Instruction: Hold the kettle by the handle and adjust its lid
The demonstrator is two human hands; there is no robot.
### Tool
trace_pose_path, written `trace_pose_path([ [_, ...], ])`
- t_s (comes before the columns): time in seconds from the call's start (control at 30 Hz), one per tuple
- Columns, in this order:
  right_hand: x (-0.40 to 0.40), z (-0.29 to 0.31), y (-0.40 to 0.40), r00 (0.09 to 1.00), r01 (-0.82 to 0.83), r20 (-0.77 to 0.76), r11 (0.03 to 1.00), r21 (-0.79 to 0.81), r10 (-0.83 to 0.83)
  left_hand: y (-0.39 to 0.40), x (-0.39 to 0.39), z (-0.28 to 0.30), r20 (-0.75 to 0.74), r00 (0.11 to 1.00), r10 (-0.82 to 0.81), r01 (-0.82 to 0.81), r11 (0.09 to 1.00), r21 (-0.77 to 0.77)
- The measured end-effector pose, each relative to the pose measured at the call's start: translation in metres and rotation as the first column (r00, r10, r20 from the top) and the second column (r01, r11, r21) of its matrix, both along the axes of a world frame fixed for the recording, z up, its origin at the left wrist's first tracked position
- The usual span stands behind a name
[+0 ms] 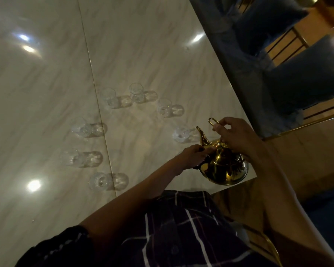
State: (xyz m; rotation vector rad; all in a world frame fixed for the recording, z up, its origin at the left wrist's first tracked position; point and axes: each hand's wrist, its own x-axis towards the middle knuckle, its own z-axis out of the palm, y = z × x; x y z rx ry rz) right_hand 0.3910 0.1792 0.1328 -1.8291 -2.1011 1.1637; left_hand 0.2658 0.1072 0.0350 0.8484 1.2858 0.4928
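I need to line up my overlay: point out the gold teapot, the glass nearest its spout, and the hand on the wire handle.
Gold teapot (pixel 223 171), head view, on its shiny belly.
Glass nearest the spout (pixel 180 134), head view, on its rim.
Right hand (pixel 237 134), head view, on the back of the hand pinching the wire handle.

Seven clear glasses (pixel 108 97) stand on the desk (pixel 46 83), with one gold teapot (pixel 223 166), two hands (pixel 193 155) and two blue chairs (pixel 305 74)

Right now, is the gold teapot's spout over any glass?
No, the teapot sits upright near the table edge, its spout beside the nearest glass, not above it.
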Motion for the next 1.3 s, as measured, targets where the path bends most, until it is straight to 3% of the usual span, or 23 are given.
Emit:
trace_pose_path([
  [1.3, 0.0014, -0.0062, 0.0043, 1.0, 0.007, -0.023, 1.0, -0.013, -0.008, -0.0002, -0.0001, -0.0064, -0.022, 1.0, 0.021, -0.021, 1.0, -0.014],
])
